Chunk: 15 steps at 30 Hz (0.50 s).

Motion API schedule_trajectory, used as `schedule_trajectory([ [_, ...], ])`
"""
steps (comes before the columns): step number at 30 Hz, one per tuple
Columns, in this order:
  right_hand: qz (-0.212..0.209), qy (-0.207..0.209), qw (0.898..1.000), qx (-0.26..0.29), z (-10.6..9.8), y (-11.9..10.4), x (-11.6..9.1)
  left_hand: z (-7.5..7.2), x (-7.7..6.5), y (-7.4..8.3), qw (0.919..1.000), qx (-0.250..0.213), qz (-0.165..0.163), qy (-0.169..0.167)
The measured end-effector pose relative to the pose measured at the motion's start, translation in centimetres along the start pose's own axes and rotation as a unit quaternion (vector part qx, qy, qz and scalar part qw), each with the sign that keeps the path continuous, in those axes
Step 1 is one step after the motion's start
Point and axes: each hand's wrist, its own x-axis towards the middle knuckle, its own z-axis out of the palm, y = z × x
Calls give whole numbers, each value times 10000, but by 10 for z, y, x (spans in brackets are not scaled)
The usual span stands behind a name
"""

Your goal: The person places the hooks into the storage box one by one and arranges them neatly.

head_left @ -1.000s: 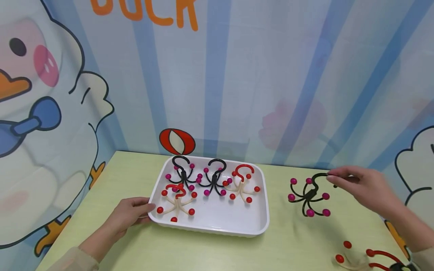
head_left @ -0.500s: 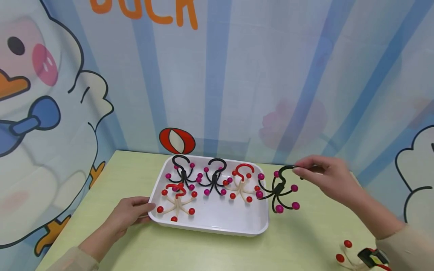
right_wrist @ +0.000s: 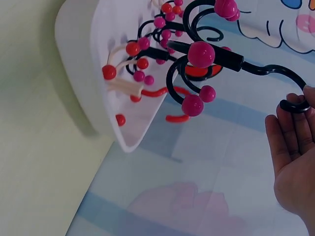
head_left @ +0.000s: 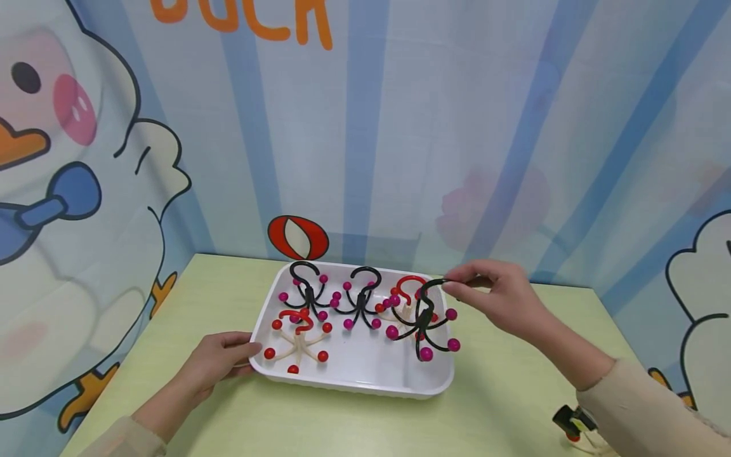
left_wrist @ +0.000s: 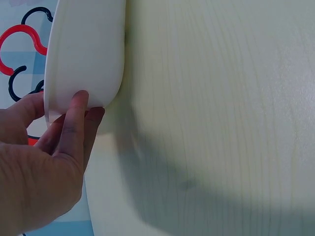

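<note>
the left hand [head_left: 219, 357] pinches the near left corner of a white tray [head_left: 371, 365], thumb at the rim, fingers against the outer wall. just right of those fingertips, inside the tray, stands a cream claw [head_left: 299, 344] with a red hook and red balls. beyond it, farther from the left fingers, is a black claw [head_left: 309, 297] with magenta balls; a second black claw [head_left: 361, 304] is next to the right. then comes a second cream claw [head_left: 404, 311], partly hidden behind the held black claw [head_left: 423, 319], which hangs below and left of the right fingers, above the tray's right part. the right hand [head_left: 491, 296] pinches that claw's hook between thumb and fingertips. lower right of these fingers, another cream claw [head_left: 595, 443] shows partly beside the sleeve [head_left: 645, 406].
</note>
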Motion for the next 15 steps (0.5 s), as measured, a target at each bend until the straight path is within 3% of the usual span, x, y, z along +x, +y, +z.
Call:
schedule_trajectory([
  [15, -42, -240, 9984, 514, 48, -17, 17, 0, -1, 1, 10000, -85, 22, -28],
])
